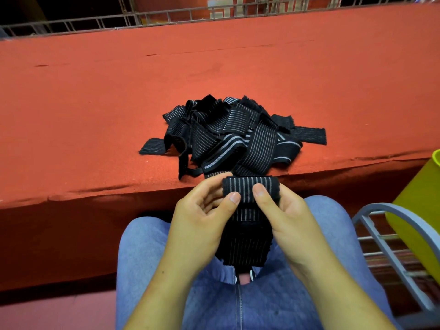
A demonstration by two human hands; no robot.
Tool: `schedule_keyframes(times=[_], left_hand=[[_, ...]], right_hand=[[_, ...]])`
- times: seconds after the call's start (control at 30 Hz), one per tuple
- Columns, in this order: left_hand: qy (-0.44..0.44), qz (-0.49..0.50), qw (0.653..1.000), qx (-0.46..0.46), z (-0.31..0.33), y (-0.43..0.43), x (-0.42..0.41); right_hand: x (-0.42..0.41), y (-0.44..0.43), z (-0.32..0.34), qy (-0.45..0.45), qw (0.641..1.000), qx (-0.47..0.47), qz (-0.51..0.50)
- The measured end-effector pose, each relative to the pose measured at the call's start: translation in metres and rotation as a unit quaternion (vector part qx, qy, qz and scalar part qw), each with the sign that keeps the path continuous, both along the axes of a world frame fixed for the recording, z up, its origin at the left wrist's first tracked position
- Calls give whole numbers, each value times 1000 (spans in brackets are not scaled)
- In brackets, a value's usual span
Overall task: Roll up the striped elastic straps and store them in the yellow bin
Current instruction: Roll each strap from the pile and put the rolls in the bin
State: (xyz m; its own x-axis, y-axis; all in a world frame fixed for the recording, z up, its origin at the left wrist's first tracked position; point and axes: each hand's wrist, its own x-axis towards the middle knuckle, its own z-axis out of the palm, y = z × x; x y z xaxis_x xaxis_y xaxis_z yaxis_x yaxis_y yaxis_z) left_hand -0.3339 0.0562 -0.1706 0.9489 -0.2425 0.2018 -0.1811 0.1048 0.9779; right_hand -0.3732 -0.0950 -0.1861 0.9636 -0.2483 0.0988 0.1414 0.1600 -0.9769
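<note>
A black elastic strap with thin grey stripes is held over my lap, its top end partly rolled into a short cylinder just below the table's edge. My left hand grips the roll's left side with the thumb on its front. My right hand grips the right side, thumb pressed on the stripes. The loose tail hangs down between my knees. A tangled pile of more striped straps lies on the red table just beyond my hands. The yellow bin stands at the right edge, partly cut off.
A grey metal chair frame curves in front of the bin at the lower right. A metal wire rack runs along the table's far edge. My legs in blue jeans fill the lower middle.
</note>
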Motion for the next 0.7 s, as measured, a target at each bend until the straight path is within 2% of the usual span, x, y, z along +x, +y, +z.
schedule_keyframes(times=[0.33,0.7], left_hand=[[-21,12,1000,-7,2,2,0],[-46,-2,999,0,4,2,0]], right_hand=[[0,0,1,70,997,15,32],[0,1,6,104,993,31,47]])
